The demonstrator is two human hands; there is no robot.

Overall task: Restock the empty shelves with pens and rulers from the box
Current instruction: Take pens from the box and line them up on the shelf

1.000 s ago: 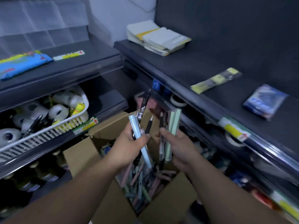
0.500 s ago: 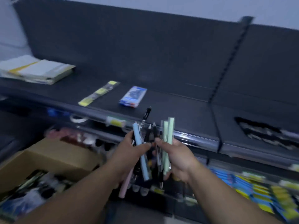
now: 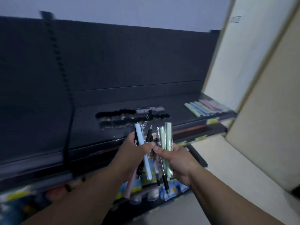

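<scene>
In front of the dark shelf (image 3: pixel 90 137): pens (image 3: pixel 140 135), one mixed bunch, split between both hands. Left hand (image 3: pixel 133 153) grips blue, pink and black ones; right hand (image 3: pixel 177 159) grips green sleeved ones. Probably light, stiff, slippery-wrapped; best gripped mid-barrel.

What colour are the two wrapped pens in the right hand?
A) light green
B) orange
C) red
A: the right hand grips two light green pens, each in a clear wrapper, and nothing red or orange is in its grip.
</scene>
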